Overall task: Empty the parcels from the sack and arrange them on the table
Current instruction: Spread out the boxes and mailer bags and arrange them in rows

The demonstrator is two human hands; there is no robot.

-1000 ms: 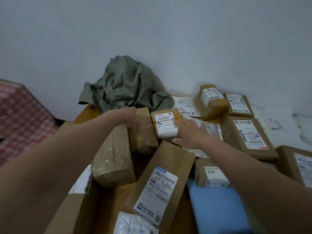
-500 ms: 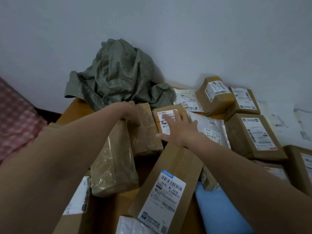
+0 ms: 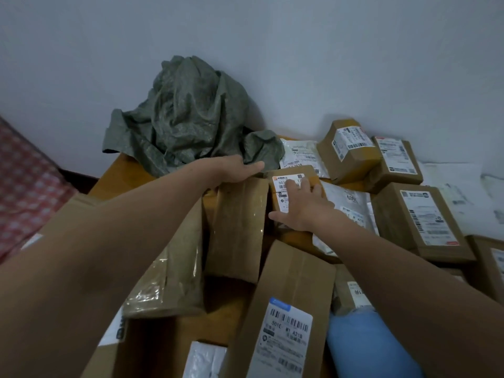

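Your left hand (image 3: 240, 170): fingers straight, together, resting on taped brown parcel (image 3: 240, 227). Your right hand (image 3: 300, 208): spread flat on labelled box (image 3: 286, 181) alongside. Emptied-looking sack (image 3: 191, 124) crumpled just beyond left hand. Risk: sliding box shoves crowded neighbours, toppling stack.

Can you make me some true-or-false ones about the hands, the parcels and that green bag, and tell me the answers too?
1. The green sack lies crumpled against the wall. True.
2. The left hand is lifting the sack into the air. False: it rests on the top of a brown taped parcel, in front of the sack.
3. The right hand lies flat, fingers spread, on a small box with a white label. True.
4. The blue parcel sits on top of the sack. False: it lies at the near edge, beside the right forearm, far from the sack.
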